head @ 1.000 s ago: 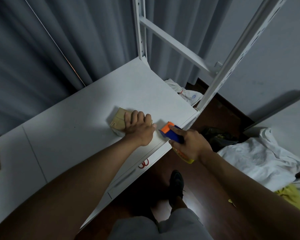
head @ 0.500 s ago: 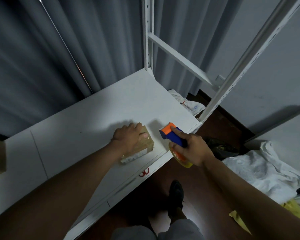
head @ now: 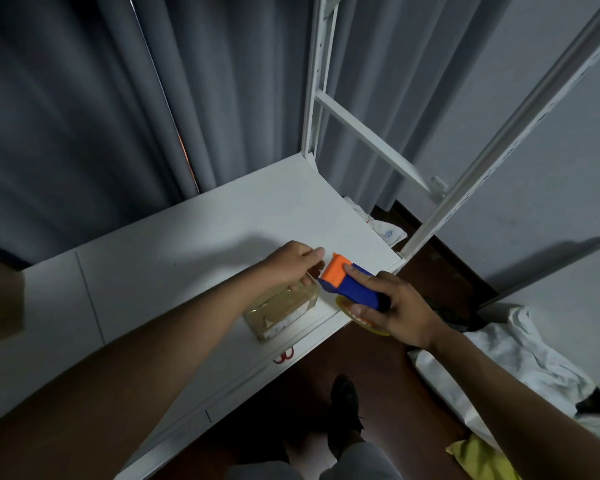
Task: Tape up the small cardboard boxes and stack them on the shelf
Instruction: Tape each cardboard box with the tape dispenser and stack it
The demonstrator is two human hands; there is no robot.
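Evidently the left hand (head: 288, 266) held the small cardboard box (head: 282, 311) steady at centre frame on the shelf (head: 174, 258); the right hand (head: 394, 311) gripped the tape dispenser (head: 349, 284), presumably to seal it.

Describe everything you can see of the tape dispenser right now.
The tape dispenser looks like plastic: a blue body with an orange head that has a toothed edge, and a yellowish roll beneath. The right hand grips it, tilted, head pointing at the left hand and the small box, over the shelf's front edge.

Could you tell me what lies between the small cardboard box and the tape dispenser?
Only bare white shelf separates the box and dispenser, in the head view.
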